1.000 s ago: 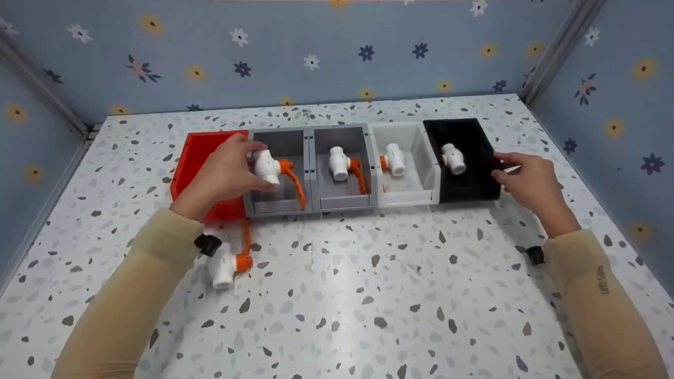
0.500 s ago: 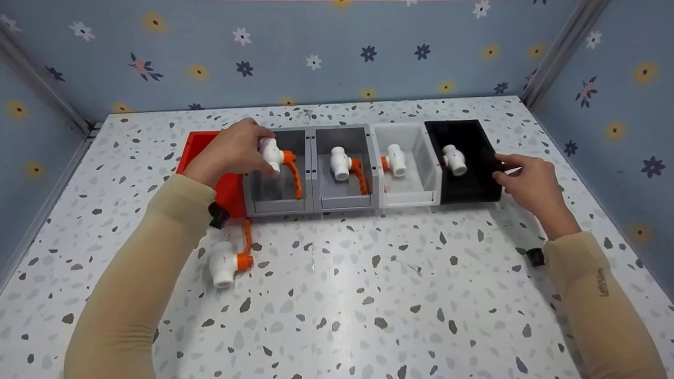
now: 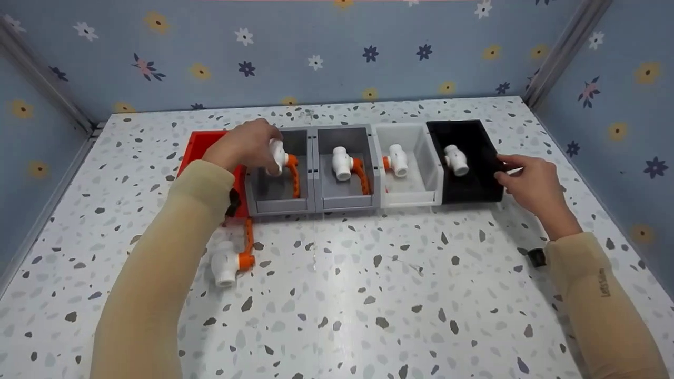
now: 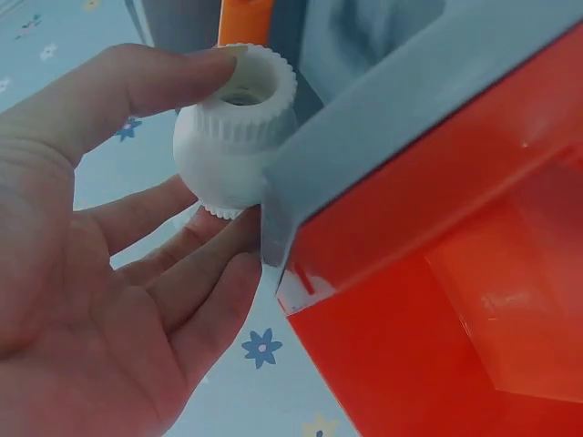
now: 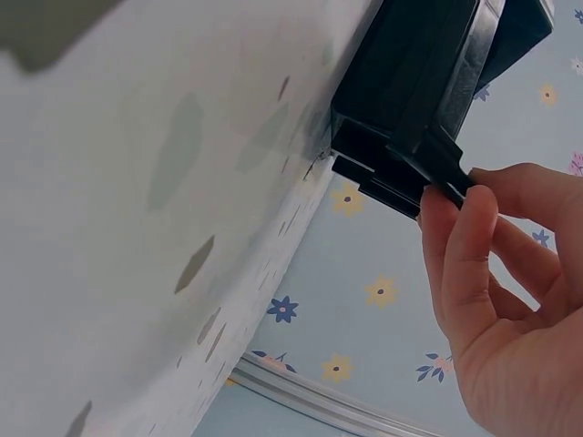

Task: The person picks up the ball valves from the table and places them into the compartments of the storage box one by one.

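My left hand (image 3: 245, 145) grips a white ball valve (image 3: 277, 157) with an orange lever, inside the outline of the left grey bin (image 3: 281, 206). In the left wrist view the thumb lies on the ribbed end of the valve (image 4: 228, 150), with the fingers at its far end, close by the bin's rim. My right hand (image 3: 532, 184) pinches the right rim of the black bin (image 3: 474, 187), which is also plain in the right wrist view. Similar valves lie in the second grey bin (image 3: 345, 202), the white bin (image 3: 410, 199) and the black bin.
Leftmost in the row stands a red bin (image 3: 202, 145), partly behind the left arm. Another white valve (image 3: 225, 266) with an orange lever lies on the speckled table (image 3: 368, 295) in front of it. Flowered panels (image 3: 326, 42) enclose the back and sides.
My left hand has moved slightly right and back with the valve, lowering it into the left grey bin. My right hand stays at the black bin's rim.
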{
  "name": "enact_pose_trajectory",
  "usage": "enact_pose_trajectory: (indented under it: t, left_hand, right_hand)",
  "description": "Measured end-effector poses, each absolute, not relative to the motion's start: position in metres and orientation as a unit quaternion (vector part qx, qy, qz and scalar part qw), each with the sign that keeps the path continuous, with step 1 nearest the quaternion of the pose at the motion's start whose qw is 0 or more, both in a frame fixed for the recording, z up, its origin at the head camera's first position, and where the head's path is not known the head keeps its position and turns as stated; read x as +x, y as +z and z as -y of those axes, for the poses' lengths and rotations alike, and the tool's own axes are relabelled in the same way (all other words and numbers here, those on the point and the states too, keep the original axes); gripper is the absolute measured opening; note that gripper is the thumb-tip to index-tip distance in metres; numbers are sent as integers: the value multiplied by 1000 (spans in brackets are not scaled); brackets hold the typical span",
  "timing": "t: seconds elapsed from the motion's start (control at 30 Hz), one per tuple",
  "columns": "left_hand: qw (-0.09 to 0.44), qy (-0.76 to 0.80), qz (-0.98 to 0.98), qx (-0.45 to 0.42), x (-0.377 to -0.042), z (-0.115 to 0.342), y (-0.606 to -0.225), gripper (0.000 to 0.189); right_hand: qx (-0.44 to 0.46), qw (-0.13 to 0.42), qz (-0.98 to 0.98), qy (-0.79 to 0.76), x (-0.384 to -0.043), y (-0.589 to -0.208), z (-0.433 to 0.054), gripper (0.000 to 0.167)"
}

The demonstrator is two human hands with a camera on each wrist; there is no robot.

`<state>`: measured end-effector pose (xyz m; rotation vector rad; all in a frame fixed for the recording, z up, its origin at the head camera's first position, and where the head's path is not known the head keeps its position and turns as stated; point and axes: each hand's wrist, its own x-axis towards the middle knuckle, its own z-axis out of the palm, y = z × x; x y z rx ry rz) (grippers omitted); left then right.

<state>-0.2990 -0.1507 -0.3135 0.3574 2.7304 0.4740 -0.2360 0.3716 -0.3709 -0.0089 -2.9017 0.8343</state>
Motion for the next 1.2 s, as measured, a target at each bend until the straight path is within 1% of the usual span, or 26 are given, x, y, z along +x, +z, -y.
enact_pose_trajectory:
  t: [0.23, 0.47, 0.6, 0.77, 0.87, 0.97, 1.2]
  left_hand:
    - [180, 168, -964, 100, -304, 141, -316, 60]
    - [171, 130, -969, 121, -310, 132, -322, 54]
    - [170, 105, -973, 118, -309, 128, -322, 51]
    - [178, 76, -975, 110, -307, 125, -322, 33]
    - [184, 70, -976, 95, -306, 123, -323, 27]
    - [185, 65, -976, 92, -305, 121, -325, 26]
    - [174, 36, -976, 125, -306, 122, -332, 28]
  right_hand:
    - [-2, 61, 959, 277, -237, -370, -371, 45]
    - [-9, 54, 959, 279, -237, -369, -372, 46]
    - [-8, 55, 958, 280, -236, -369, -372, 46]
    - [-4, 54, 958, 280, -237, -368, -371, 46]
    - [-5, 58, 958, 280, -237, -368, -370, 46]
    - [-6, 58, 958, 281, -236, -368, -370, 46]
    - [-6, 53, 957, 287, -237, -369, -371, 47]
